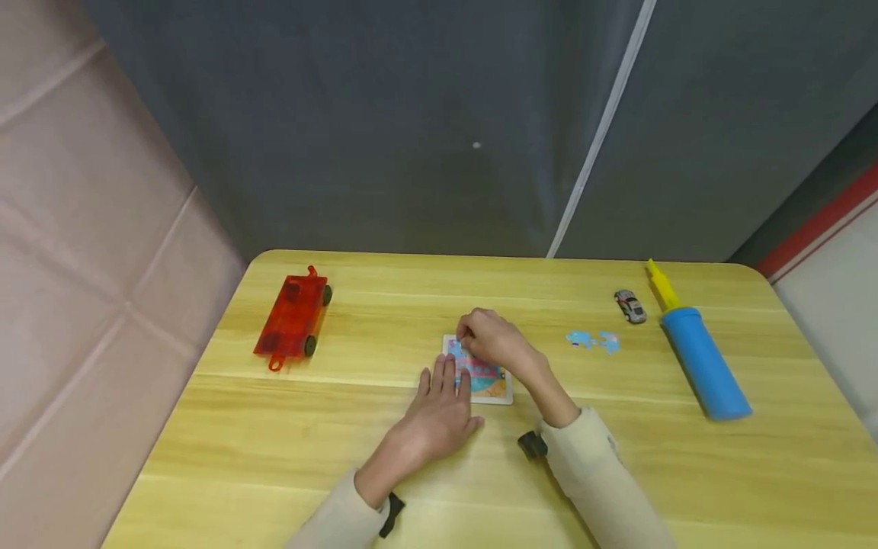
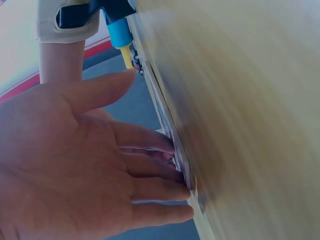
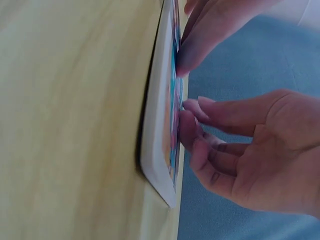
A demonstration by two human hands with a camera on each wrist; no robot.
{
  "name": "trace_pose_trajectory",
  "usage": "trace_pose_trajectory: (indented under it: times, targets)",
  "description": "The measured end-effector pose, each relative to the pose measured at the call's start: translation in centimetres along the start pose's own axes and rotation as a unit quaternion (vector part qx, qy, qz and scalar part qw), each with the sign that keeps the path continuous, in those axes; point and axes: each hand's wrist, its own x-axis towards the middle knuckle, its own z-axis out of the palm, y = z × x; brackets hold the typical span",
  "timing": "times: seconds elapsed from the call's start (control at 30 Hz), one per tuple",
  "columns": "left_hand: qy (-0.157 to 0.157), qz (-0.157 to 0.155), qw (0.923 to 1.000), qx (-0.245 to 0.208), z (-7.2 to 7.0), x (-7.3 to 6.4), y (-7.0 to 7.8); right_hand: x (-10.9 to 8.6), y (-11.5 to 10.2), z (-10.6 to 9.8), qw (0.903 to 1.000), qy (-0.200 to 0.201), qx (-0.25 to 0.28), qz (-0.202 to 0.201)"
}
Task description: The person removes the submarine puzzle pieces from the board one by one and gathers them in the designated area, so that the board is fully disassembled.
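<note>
A small jigsaw puzzle (image 1: 490,390) in a white-edged tray lies flat on the table, with a pink and blue picture. My left hand (image 1: 439,419) rests its straight fingers on the puzzle's lower left part, thumb spread to the side. Curled over the upper part, my right hand (image 1: 495,338) pinches a puzzle piece at the surface; the fingers mostly hide it. In the right wrist view the thumb and fingertips (image 3: 188,125) come together right at the picture. Two loose light blue puzzle pieces, the left (image 1: 580,338) and the right (image 1: 609,341), lie right of the tray.
A red see-through toy car base (image 1: 291,316) with black wheels lies at the left of the wooden table (image 1: 274,435). At the right are a small grey toy car (image 1: 629,306) and a blue hand pump (image 1: 705,364) with a yellow nozzle. A dark panel stands behind.
</note>
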Motion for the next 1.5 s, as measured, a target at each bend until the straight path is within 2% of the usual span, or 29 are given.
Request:
trace_pose_trajectory:
  times: [0.13, 0.37, 0.53, 0.63, 0.77, 0.87, 1.07, 1.5]
  targets:
    - [0.005, 0.007, 0.9999, 0.007, -0.1, -0.1, -0.1, -0.1, -0.3, 0.2, 0.9998, 0.006, -0.005, 0.016]
    - [0.011, 0.004, 0.9997, 0.023, 0.0, -0.1, 0.1, -0.5, -1.0, -0.1, 0.9962, 0.027, -0.027, 0.078]
    - [0.015, 0.005, 0.9993, 0.034, 0.1, -0.1, 0.0, -0.3, -0.8, 0.0, 0.9977, 0.022, -0.011, 0.063]
    - [0.016, 0.007, 0.9991, 0.039, 0.1, -0.2, 0.0, 0.5, 0.8, 0.9, 0.9985, 0.027, -0.003, 0.048]
    - [0.015, 0.009, 0.9989, 0.044, 0.1, -0.2, 0.0, 0.5, 1.1, 0.9, 0.9975, 0.027, 0.006, 0.065]
    - [0.014, 0.008, 0.9989, 0.043, 0.1, -0.2, 0.0, -0.1, -0.2, 0.0, 0.9957, 0.017, 0.016, 0.089]
    - [0.01, 0.004, 0.9992, 0.039, 0.0, -0.2, 0.1, -0.1, 0.0, -0.1, 0.9948, 0.019, 0.021, 0.098]
    - [0.003, -0.002, 0.9991, 0.041, 0.0, -0.1, 0.2, 0.1, 0.3, 0.2, 0.9955, 0.064, 0.051, 0.049]
